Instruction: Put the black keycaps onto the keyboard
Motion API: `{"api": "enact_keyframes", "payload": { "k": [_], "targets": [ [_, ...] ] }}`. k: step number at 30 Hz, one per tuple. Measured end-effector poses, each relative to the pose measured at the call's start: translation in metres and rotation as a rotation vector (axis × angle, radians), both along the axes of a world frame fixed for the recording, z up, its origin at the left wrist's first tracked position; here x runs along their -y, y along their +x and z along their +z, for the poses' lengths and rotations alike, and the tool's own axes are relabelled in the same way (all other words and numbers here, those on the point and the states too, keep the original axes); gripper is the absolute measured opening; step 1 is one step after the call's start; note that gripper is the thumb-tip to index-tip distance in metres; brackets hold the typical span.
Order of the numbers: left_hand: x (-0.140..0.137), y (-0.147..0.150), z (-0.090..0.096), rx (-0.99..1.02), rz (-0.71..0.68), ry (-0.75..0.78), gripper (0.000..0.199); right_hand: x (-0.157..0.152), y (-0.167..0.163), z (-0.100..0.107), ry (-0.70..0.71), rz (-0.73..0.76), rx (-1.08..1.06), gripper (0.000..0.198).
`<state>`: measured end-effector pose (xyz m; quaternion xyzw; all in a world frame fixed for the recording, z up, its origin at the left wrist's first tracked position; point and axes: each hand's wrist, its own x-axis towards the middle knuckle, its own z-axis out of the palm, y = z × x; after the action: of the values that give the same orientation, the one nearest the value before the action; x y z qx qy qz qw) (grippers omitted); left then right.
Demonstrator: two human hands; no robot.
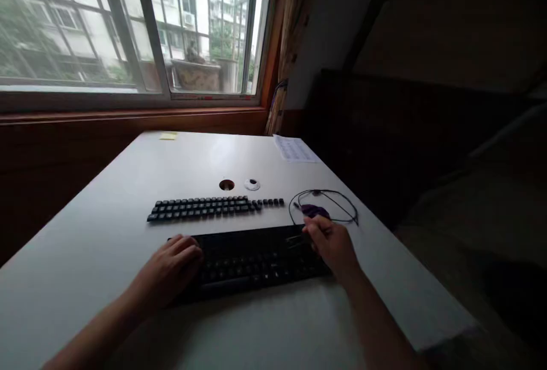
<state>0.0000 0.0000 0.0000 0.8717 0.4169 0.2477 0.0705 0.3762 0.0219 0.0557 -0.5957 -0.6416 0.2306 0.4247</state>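
Because the thin wire tool [294, 239] points left over the keyboard [239, 250], a slip of the fingers might scratch its keys, and a careless reach could scatter the loose keycaps [200, 207] lined up farther back on the counter [256, 324]. The right hand [333, 244] has its grip pinched around the wire tool; the left hand [177, 261] curls over the keyboard's left end, whether clasping it I cannot tell.

The keyboard [252, 259] looked black plastic, dull and matt. Under it, the white desk [106, 216] was smooth with a soft sheen. Just beyond it, the black keycaps [200, 208] looked plastic, faintly shiny. Above its right part, the thin wire tool [294, 238] looked metal. Far beyond it lay 2 matt papers: a printed sheet [296, 149] and a yellow note [168, 136].
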Motion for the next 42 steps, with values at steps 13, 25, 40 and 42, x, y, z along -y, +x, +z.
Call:
{"api": "enact_keyframes", "payload": {
  "k": [13,25,40,42],
  "targets": [
    [0.015,0.016,0.012,0.268,0.035,-0.059,0.036,0.006,-0.101,0.011,-0.180,0.357,-0.412,0.031],
    [0.021,0.025,0.017,0.625,0.100,-0.449,0.036,0.025,-0.128,-0.015,-0.109,0.485,-0.391,0.021],
    [0.015,0.024,0.015,0.761,0.078,-0.602,0.021,0.031,-0.133,-0.028,-0.030,0.510,-0.412,0.018],
    [0.013,0.025,0.014,0.781,0.082,-0.611,0.022,0.032,-0.134,-0.027,-0.020,0.499,-0.405,0.019]
  ]
}}
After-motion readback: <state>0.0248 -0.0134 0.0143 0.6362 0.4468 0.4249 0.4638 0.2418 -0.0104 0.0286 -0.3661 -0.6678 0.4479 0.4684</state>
